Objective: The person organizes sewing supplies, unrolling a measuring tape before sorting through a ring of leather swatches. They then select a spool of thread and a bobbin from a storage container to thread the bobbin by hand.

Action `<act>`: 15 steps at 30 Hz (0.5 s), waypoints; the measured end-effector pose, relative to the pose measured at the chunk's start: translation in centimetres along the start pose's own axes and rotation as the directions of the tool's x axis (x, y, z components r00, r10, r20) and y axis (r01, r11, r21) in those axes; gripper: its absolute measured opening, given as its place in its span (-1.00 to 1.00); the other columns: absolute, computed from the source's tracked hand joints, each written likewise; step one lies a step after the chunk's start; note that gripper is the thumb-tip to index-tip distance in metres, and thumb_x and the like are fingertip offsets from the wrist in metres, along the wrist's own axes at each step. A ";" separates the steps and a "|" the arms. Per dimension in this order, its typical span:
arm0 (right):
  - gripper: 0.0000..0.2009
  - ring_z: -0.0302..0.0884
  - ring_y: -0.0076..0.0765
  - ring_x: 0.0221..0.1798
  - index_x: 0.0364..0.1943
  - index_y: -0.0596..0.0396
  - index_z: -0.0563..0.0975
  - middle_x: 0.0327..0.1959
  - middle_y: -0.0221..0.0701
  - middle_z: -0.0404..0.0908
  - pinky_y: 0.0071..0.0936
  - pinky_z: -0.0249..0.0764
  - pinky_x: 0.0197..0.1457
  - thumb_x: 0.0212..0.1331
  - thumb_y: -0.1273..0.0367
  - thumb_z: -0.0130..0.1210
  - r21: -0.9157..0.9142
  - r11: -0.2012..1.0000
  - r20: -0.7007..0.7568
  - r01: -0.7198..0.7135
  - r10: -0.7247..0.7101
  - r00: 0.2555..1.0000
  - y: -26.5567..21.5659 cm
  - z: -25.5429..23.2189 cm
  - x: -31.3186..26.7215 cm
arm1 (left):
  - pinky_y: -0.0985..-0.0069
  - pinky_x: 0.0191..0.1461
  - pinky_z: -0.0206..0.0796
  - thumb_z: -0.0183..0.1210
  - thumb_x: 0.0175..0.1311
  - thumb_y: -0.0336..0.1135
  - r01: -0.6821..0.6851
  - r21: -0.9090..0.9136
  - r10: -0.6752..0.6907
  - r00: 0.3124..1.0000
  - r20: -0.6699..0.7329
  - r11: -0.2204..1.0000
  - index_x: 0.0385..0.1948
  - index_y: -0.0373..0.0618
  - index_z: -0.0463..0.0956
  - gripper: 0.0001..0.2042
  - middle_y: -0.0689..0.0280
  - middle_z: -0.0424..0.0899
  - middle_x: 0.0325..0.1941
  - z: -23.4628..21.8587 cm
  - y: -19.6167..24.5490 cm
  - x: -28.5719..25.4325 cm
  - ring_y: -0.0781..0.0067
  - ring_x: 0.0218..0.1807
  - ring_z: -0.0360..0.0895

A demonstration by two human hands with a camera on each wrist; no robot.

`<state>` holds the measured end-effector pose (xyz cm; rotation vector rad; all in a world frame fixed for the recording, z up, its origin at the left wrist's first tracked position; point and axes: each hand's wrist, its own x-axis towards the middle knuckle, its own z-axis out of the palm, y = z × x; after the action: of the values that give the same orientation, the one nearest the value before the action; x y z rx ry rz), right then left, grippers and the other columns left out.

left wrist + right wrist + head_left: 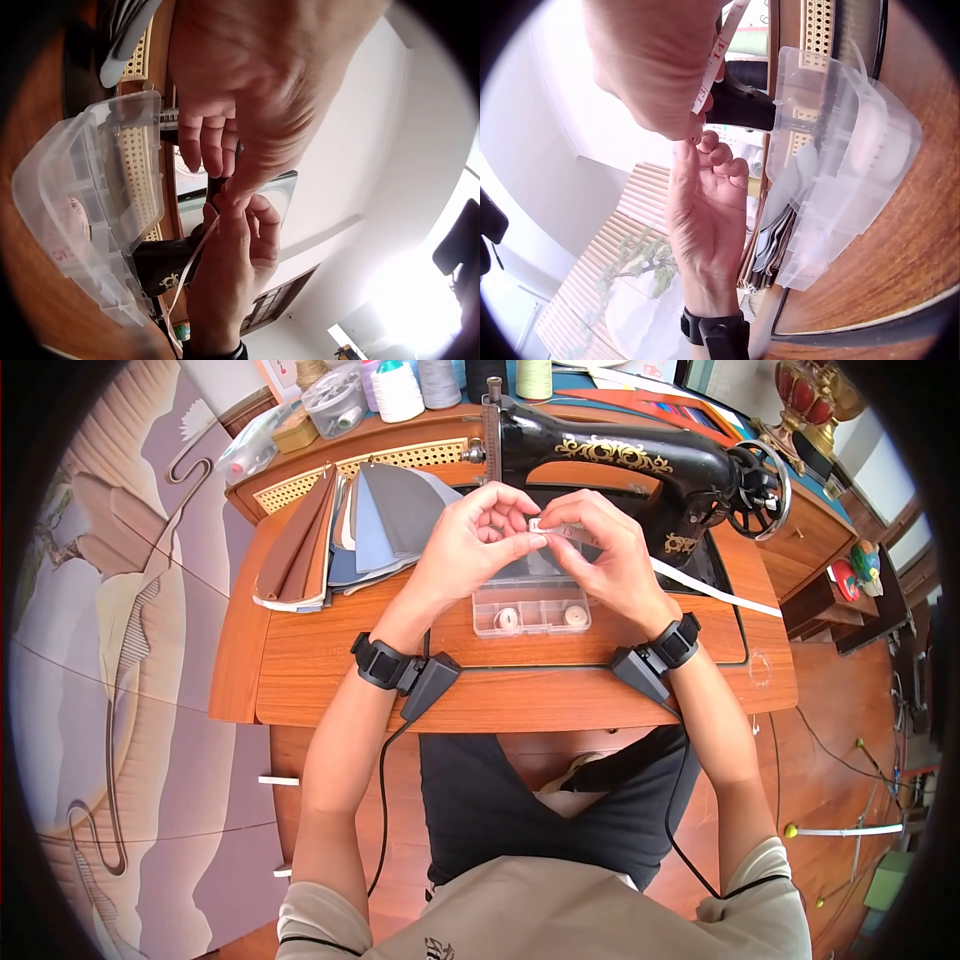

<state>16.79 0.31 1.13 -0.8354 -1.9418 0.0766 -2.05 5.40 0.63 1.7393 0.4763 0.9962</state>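
Pinching a narrow white measuring tape with red numbers (pixel 717 54), the left hand (pixel 475 538) meets the right hand (pixel 610 550), which also pinches it, above a clear plastic compartment box (pixel 541 622); behind, rightward, stands a black sewing machine with gold ornament (pixel 625 455).

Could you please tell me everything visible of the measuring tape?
The measuring tape is a narrow white strip, flexible-looking, with red numerals 13 and 14 readable in the right wrist view. The left hand and right hand hold it between their fingertips above the clear box. A white length, seemingly its continuation, runs past the right hand toward the right side of the table.
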 end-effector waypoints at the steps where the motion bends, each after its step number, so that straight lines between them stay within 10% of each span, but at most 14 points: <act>1: -0.83 0.54 -0.18 -0.16 -0.31 0.14 0.52 -0.27 -0.30 0.57 -0.35 0.47 -0.10 -0.03 0.55 0.19 0.000 1.000 0.000 -0.001 0.001 1.000 0.0 0.0 0.0 | 0.74 -0.15 0.41 0.28 0.11 -0.52 -0.003 0.003 0.003 1.000 0.001 1.000 -0.20 -0.22 0.47 -0.76 0.38 0.58 -0.28 0.0 0.0 0.0 0.71 -0.24 0.50; 15: -0.85 0.57 -0.25 -0.18 -0.34 0.16 0.51 -0.28 -0.32 0.59 -0.41 0.50 -0.13 -0.02 0.58 0.21 0.014 0.999 -0.068 0.034 -0.033 0.997 -0.1 0.0 0.2 | 0.62 -0.14 0.46 0.21 0.18 -0.53 0.036 -0.228 -0.034 0.999 0.013 0.973 -0.19 -0.22 0.43 -0.80 0.29 0.60 -0.25 0.1 -0.7 0.1 0.56 -0.22 0.59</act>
<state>16.66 0.30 1.30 -0.7849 -1.8886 0.0424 -1.80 5.64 0.01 1.5240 0.3699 0.9773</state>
